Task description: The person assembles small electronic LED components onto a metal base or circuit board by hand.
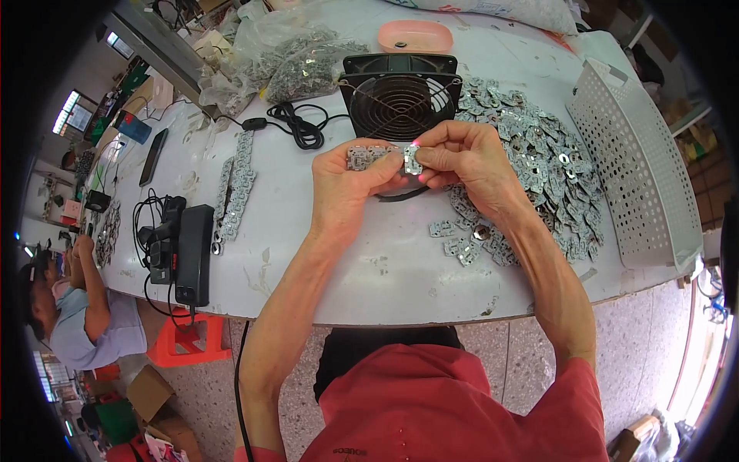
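My left hand (343, 185) is closed on a short row of small silvery metal plates (360, 157) with holes in them. Pinched between the thumb and fingers of my right hand (479, 163) is one more small metal plate (412, 162), held close against or touching the end of that row. Whether the two are joined cannot be made out. A pink glow shows at the right fingertips. Both hands are above the table, just in front of a black fan (400, 100). A large heap of similar metal plates (543, 154) lies beside my right hand.
Two long strips of plates (237, 185) lie at left, near a black power adapter (195, 254) and cables. Plastic bags of parts (308, 65) and a pink dish (416, 36) stand behind. A white perforated basket (639, 169) borders the right. Another person (88, 316) sits far left.
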Motion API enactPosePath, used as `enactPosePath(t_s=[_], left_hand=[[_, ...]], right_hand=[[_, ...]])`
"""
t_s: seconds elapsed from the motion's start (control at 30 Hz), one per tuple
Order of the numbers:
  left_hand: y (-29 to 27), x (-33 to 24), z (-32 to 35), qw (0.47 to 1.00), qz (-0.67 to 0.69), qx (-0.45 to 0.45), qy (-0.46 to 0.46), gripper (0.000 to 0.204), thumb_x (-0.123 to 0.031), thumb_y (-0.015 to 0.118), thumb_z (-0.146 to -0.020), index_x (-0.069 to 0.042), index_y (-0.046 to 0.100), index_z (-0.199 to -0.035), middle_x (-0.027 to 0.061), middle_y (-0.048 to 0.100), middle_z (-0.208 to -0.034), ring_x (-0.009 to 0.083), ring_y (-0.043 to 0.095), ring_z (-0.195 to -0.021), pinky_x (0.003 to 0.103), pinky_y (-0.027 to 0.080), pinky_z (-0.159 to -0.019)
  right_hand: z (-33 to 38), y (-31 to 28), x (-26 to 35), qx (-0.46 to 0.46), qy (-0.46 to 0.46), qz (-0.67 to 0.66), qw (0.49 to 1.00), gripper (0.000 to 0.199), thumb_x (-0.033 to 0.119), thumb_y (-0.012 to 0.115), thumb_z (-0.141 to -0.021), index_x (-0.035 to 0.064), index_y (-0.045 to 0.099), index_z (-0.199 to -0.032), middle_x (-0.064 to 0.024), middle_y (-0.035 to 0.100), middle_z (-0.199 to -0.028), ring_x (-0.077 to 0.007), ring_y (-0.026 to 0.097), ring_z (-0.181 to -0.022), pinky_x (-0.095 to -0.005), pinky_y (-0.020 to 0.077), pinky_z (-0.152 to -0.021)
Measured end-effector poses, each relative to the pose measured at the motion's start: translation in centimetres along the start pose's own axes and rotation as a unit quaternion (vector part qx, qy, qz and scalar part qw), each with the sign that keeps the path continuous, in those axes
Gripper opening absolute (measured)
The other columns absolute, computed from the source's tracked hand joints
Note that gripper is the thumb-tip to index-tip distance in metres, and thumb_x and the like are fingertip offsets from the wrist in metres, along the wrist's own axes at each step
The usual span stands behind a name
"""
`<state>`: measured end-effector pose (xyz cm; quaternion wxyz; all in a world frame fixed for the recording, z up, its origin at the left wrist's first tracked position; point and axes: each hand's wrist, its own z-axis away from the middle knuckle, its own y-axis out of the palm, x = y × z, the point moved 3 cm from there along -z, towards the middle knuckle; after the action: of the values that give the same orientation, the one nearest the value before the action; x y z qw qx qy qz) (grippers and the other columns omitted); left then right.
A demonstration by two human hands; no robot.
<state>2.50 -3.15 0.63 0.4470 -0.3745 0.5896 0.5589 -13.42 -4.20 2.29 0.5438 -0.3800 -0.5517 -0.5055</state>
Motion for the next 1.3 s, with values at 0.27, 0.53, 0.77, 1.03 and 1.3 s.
enactPosePath(t_s=[0.27,0.53,0.77,1.03,1.3], left_hand=[[0.0,-0.5,0.3,0.999,-0.037,0.007,0.011,0.014,-0.004,0.067,-0.077,0.004,0.062,-0.087,0.0096,0.064,-0.078,0.0140,0.062,-0.064,0.023,0.053,-0.060],[0.3,-0.9,0.6,0.996,-0.085,0.006,0.038,0.012,-0.005,0.065,-0.077,0.004,0.063,-0.084,0.0097,0.063,-0.077,0.0144,0.060,-0.064,0.027,0.053,-0.060],[0.2,-1.5,0.7,0.995,-0.099,-0.005,0.008,0.013,-0.008,0.065,-0.071,0.002,0.064,-0.079,0.0065,0.061,-0.072,0.0121,0.058,-0.062,0.024,0.050,-0.056],[0.2,-1.0,0.6,0.995,-0.102,0.000,-0.022,0.014,-0.010,0.068,-0.068,0.001,0.064,-0.076,0.0051,0.061,-0.067,0.0093,0.056,-0.055,0.022,0.046,-0.048],[0.3,-1.2,0.9,0.981,-0.194,0.015,-0.009,0.014,-0.010,0.067,-0.069,0.002,0.064,-0.075,0.0041,0.060,-0.062,0.0067,0.053,-0.054,0.020,0.041,-0.048]], right_hand=[[0.2,0.2,0.1,-0.003,0.010,0.026,1.000,0.009,0.002,0.062,-0.077,-0.0020,0.063,-0.085,-0.0057,0.062,-0.072,-0.0087,0.058,-0.057,-0.0189,0.0485,-0.054],[0.1,-0.2,0.4,0.015,-0.011,0.032,0.999,0.011,0.002,0.064,-0.076,-0.0029,0.063,-0.086,-0.0070,0.062,-0.071,-0.0094,0.058,-0.058,-0.0194,0.0485,-0.052],[0.2,0.2,1.0,0.011,-0.047,0.082,0.995,0.012,0.003,0.064,-0.076,-0.0036,0.063,-0.086,-0.0073,0.063,-0.072,-0.0093,0.059,-0.060,-0.0195,0.0485,-0.053],[1.0,0.4,1.4,0.024,-0.073,0.106,0.991,0.009,0.000,0.064,-0.071,-0.0048,0.062,-0.079,-0.0067,0.062,-0.064,-0.0087,0.056,-0.056,-0.0203,0.0443,-0.051],[0.7,-2.2,3.5,-0.049,-0.090,0.079,0.992,0.010,0.004,0.065,-0.074,-0.0032,0.063,-0.080,-0.0083,0.064,-0.070,-0.0108,0.060,-0.060,-0.0197,0.0476,-0.055]])
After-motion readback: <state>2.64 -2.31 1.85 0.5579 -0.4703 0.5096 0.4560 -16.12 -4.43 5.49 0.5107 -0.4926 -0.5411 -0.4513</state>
